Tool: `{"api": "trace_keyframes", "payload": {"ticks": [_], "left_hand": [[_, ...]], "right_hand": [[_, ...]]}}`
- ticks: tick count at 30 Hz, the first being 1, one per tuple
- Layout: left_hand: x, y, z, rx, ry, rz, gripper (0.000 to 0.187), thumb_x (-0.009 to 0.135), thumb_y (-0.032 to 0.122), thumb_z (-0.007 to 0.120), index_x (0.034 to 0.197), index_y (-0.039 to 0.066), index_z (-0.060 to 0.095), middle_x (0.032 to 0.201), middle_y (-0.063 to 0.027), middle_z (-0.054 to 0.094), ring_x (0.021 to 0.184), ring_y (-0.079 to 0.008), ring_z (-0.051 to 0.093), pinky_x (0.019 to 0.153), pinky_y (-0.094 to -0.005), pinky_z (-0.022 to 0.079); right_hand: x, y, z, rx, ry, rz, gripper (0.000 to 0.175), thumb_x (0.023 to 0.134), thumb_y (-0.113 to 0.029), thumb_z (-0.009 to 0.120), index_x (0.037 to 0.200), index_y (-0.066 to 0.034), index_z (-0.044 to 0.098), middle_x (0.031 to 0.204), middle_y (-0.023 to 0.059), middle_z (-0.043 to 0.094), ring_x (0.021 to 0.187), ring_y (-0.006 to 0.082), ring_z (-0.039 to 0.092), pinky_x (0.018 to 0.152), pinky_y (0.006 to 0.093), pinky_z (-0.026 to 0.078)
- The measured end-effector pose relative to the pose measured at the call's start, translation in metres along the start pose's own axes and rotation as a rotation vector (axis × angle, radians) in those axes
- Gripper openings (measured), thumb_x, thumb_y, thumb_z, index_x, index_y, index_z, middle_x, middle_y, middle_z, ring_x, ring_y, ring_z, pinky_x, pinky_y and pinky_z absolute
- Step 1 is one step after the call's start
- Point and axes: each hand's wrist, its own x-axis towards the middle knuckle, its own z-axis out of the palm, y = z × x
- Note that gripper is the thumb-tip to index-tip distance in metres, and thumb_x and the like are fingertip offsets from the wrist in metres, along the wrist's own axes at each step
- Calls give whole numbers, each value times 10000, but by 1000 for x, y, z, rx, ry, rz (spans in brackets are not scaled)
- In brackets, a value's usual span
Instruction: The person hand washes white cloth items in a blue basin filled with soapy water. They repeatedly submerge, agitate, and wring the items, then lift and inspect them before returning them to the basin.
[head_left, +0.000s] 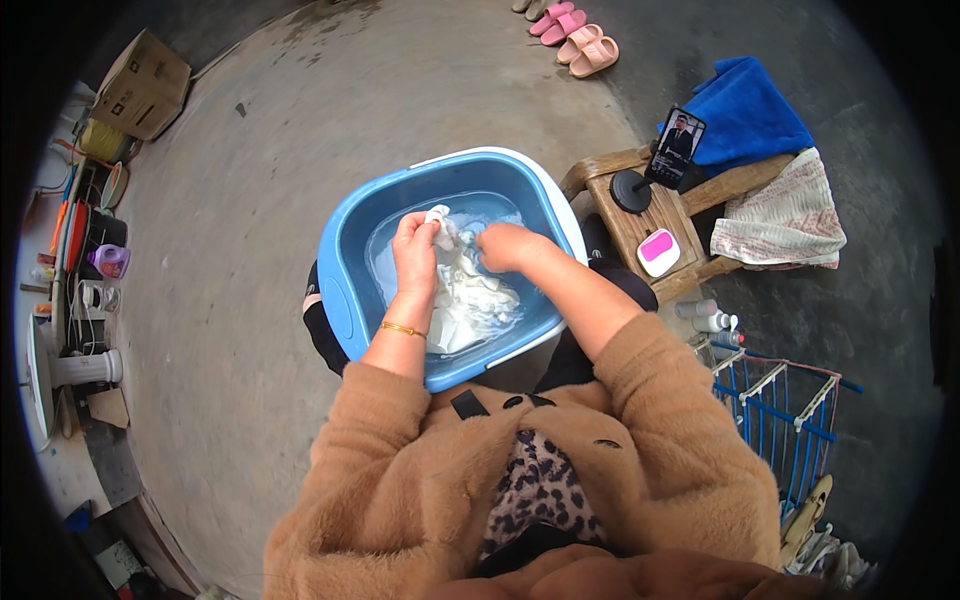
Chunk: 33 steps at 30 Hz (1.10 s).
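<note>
A blue plastic basin (351, 247) with a white outer rim stands before me, holding shallow water. A wet white cloth (476, 300) lies bunched in it, partly under the water. My left hand (414, 251), with a gold bracelet at the wrist, pinches a raised end of the cloth above the water. Across from it, my right hand (511, 247) is curled around a part of the same cloth, low over the water. Its fingertips are largely hidden.
At right, a wooden stool (604, 191) carries a phone (676, 146) on a round stand and a soap dish (658, 253) with pink soap. A blue towel (750, 112), bottles (709, 321) and a drying rack (780, 405) are nearby. Slippers (589, 51) and a cardboard box (142, 86) lie farther off.
</note>
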Motion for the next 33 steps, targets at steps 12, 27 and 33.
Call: {"api": "trace_keyframes", "payload": {"ticks": [12, 27, 33], "left_hand": [[-10, 17, 8, -212, -169, -33, 278, 777, 51, 429, 999, -32, 573, 1004, -114, 601, 929, -179, 551, 860, -295, 427], [0, 5, 0, -421, -48, -26, 167, 844, 70, 429, 988, 13, 492, 932, -66, 533, 882, -162, 527, 830, -300, 427], [1, 4, 1, -346, -34, 3, 149, 871, 78, 452, 997, 16, 500, 918, -71, 545, 873, -172, 544, 811, -300, 449]], "right_hand": [[1, -15, -15, 783, 545, -267, 334, 769, -103, 550, 1093, -22, 552, 1083, 190, 569, 1004, 293, 561, 859, 364, 457], [1, -8, -19, 622, 784, -270, 201, 666, -202, 695, 728, -69, 558, 958, 117, 572, 844, 256, 559, 711, 339, 465], [-1, -7, -21, 1222, 378, -229, 145, 721, -129, 650, 711, -81, 513, 743, 4, 526, 675, 96, 485, 577, 248, 386]]}}
